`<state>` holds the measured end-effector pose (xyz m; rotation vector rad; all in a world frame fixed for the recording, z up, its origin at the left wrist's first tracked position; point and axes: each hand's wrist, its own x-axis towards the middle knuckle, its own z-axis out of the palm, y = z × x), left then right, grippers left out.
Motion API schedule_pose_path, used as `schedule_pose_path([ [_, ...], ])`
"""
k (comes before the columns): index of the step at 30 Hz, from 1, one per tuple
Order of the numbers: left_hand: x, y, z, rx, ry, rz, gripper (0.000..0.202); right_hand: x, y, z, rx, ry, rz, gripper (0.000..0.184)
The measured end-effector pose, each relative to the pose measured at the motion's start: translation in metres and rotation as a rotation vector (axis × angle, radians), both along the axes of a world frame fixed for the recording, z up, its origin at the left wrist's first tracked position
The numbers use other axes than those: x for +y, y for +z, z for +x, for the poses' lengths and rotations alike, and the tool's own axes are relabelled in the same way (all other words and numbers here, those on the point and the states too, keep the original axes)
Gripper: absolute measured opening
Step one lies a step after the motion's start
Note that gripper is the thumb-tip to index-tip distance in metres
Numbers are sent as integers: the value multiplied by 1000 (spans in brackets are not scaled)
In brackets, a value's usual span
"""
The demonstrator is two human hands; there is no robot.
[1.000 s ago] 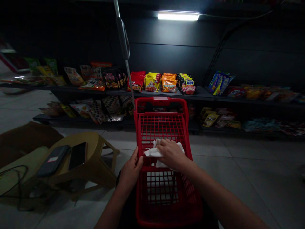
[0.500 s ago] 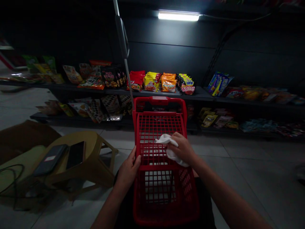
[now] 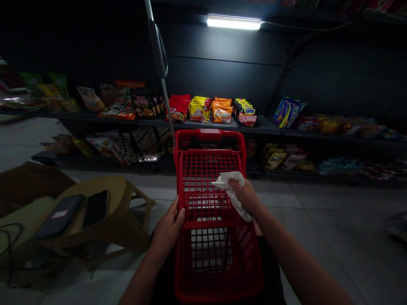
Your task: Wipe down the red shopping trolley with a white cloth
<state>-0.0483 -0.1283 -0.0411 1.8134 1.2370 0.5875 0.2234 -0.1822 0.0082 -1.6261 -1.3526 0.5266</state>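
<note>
Along the far wall, dark shelves [image 3: 263,125] run the width of the room under a strip light [image 3: 233,22], stocked with bright snack packets [image 3: 210,110] in two rows. The pale tiled floor [image 3: 318,220] spreads out in front of them. To the near left a tan plastic stool [image 3: 124,212] stands tilted, with two dark phones [image 3: 95,208] lying flat side by side on its seat.

In the middle, close to the person, a red mesh basket [image 3: 210,134] rests against their lap, its far end raised toward the shelves, and its long metal handle [image 3: 157,46] rises up and to the left. The left hand [image 3: 168,226] holds the basket's left edge, its fingers curled around the red frame and its thumb lying along it. The right hand [image 3: 246,197] is closed around a crumpled white cloth [image 3: 230,180], fingers bunched on it. It presses the cloth against the mesh panel near the basket's right side, about halfway along. A loose corner of the cloth sticks out toward the far end, and another hangs below the wrist.
</note>
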Motion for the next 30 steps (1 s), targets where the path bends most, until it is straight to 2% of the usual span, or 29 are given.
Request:
schedule_pose_path([
  [1, 0, 0, 0, -10, -3, -2, 67, -4, 2, 3, -71, -3, 11, 28],
  [5, 0, -3, 1, -23, 11, 0, 67, -17, 6, -9, -690, 175, -97, 16],
  [8, -1, -2, 1, 1, 16, 1, 67, -15, 1, -26, -874, 212, -166, 18],
  [11, -2, 0, 1, -9, 16, 1, 68, -6, -6, -26, -737, 156, -165, 26],
  [15, -3, 2, 1, -50, 9, -6, 68, -2, -8, 2, -125, -37, -70, 38],
  [16, -3, 2, 1, -57, 6, -13, 68, -4, -5, 9, -36, -58, -36, 38],
  [17, -3, 2, 1, -64, 2, -21, 68, -8, -2, 13, -29, -52, -13, 38],
  [18, -2, 1, 1, -73, 1, -25, 68, -12, 1, 16, -110, -13, -12, 35],
  [22, 0, -4, 0, -70, 11, -24, 70, -25, 5, 2, -716, 163, -134, 22],
  [24, 1, -6, 0, -41, 17, -24, 70, -26, 2, -8, -859, 172, -169, 21],
  [27, 1, -7, 1, -51, 13, -17, 70, -18, -6, -11, -839, 158, -183, 28],
  [30, 1, -6, 1, -73, 11, -22, 70, -10, -8, 2, -607, 103, -152, 35],
])
